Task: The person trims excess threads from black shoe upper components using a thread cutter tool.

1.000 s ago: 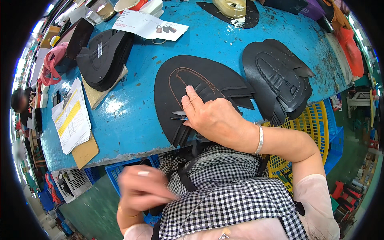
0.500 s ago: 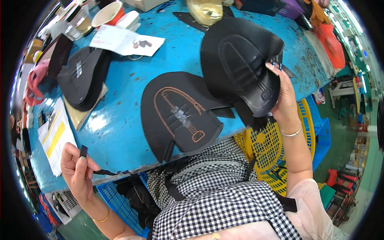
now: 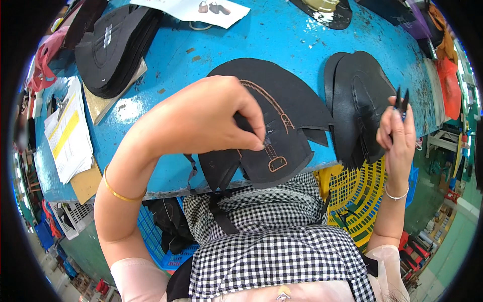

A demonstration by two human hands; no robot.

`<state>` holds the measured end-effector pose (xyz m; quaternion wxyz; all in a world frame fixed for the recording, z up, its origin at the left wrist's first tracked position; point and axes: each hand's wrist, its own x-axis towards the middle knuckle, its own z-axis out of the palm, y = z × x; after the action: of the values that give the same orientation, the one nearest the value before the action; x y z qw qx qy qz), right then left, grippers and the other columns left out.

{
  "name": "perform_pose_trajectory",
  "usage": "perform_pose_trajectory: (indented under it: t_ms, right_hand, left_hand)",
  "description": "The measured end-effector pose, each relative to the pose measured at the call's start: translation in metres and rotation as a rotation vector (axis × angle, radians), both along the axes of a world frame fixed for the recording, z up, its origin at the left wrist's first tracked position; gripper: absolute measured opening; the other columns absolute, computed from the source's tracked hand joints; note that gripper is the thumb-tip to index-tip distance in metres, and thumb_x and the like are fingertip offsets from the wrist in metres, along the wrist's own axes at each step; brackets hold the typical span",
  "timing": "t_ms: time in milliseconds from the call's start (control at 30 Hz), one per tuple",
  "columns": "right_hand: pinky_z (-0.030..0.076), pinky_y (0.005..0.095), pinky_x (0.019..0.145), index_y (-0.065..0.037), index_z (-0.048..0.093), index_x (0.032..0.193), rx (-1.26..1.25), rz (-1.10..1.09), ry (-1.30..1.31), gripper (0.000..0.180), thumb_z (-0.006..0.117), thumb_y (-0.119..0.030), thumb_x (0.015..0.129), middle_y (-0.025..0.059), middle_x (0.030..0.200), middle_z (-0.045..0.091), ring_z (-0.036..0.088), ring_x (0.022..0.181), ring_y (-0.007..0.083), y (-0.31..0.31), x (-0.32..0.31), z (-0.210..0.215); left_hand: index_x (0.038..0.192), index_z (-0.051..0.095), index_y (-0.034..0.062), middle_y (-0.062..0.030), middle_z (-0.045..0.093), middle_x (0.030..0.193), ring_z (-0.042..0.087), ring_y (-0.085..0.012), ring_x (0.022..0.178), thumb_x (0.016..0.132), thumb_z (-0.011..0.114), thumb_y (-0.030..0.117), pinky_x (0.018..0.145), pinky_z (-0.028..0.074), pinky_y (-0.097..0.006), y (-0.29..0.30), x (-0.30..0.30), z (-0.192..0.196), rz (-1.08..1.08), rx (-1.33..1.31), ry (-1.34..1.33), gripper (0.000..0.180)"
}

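Across the middle of the blue table lies a black shoe upper piece [image 3: 287, 90], its orange stitching and stitched buckle shape facing up. My left hand [image 3: 216, 118] bends over it with thumb and fingertips pinched near the stitched strap; whatever is in the pinch is too small to make out. My right hand [image 3: 400, 128] is closed around a small pair of dark thread snips [image 3: 401, 103], blades pointing up. Beside that hand, several black upper pieces [image 3: 359, 105] lie overlapped at the table's right edge. A thin black strip [image 3: 191, 168] hangs at the front edge, below my left wrist.
A stack of black pieces [image 3: 113, 55] stands at the far left, near printed sheets [image 3: 70, 141]. Another sheet with shoe pictures [image 3: 211, 12] lies at the back. Below the table are a yellow basket [image 3: 357, 206] and a blue crate [image 3: 153, 236].
My right hand has laid the black upper down at the right and now shows the snips. My left hand has moved from the table's left front onto the orange-stitched piece.
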<state>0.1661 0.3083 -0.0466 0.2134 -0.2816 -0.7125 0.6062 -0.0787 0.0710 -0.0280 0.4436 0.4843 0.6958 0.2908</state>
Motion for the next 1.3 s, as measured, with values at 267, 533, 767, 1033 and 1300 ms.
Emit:
perform_pose_trajectory:
  t_ms: [267, 533, 767, 1033, 1300]
  right_hand:
    - [0.037, 0.02, 0.06, -0.004, 0.047, 0.117, 0.058, 0.396, -0.204, 0.019, 0.052, -0.005, 0.099, -0.0014, 0.078, 0.05, 0.045, 0.064, 0.0042, -0.03, -0.043, 0.001]
    - [0.046, 0.0288, 0.056, -0.005, 0.059, 0.089, 0.417, 0.743, -0.166, 0.01, 0.067, -0.003, 0.084, 0.0064, 0.076, 0.06, 0.062, 0.062, 0.0188, -0.038, -0.073, -0.005]
    - [0.047, 0.0364, 0.054, -0.011, 0.056, 0.086, 0.904, 1.043, -0.053, 0.019, 0.072, -0.013, 0.076, 0.0023, 0.072, 0.06, 0.062, 0.067, 0.0231, -0.042, -0.089, -0.008]
    - [0.046, 0.0359, 0.051, -0.013, 0.055, 0.087, 0.88, 1.108, 0.011, 0.018, 0.07, -0.015, 0.078, 0.0029, 0.068, 0.056, 0.062, 0.064, 0.0235, -0.035, -0.106, -0.011]
    - [0.048, 0.0371, 0.055, -0.012, 0.056, 0.09, 1.034, 1.038, -0.068, 0.018, 0.069, -0.02, 0.081, 0.0039, 0.072, 0.06, 0.064, 0.067, 0.0249, -0.043, -0.114, -0.004]
  left_hand:
    - [0.084, 0.075, 0.004, -0.0091, 0.069, 0.071, 0.062, -0.0148, 0.061, 0.076, 0.076, 0.016, 0.061, 0.049, -0.029, 0.012, 0.001, -0.018, -0.076, -0.125, 0.057, 0.015]
    - [0.082, 0.073, 0.0033, -0.0107, 0.067, 0.069, 0.061, -0.0194, 0.061, 0.075, 0.074, 0.014, 0.061, 0.049, -0.031, 0.009, 0.006, -0.026, 0.009, -0.135, 0.068, 0.012]
    - [0.08, 0.072, 0.0046, -0.0117, 0.066, 0.069, 0.062, -0.0262, 0.063, 0.071, 0.077, 0.016, 0.061, 0.049, -0.034, 0.006, 0.009, -0.037, -0.035, 0.104, 0.23, 0.016]
    - [0.081, 0.068, 0.0058, -0.0105, 0.059, 0.06, 0.059, -0.0296, 0.059, 0.072, 0.077, 0.018, 0.057, 0.045, -0.038, 0.0, 0.001, -0.024, 0.002, 0.147, 0.47, 0.018]
    - [0.085, 0.068, 0.0055, -0.0125, 0.057, 0.062, 0.057, -0.0303, 0.061, 0.077, 0.072, 0.013, 0.057, 0.044, -0.038, -0.002, -0.002, -0.025, -0.039, 0.21, 0.512, 0.012]
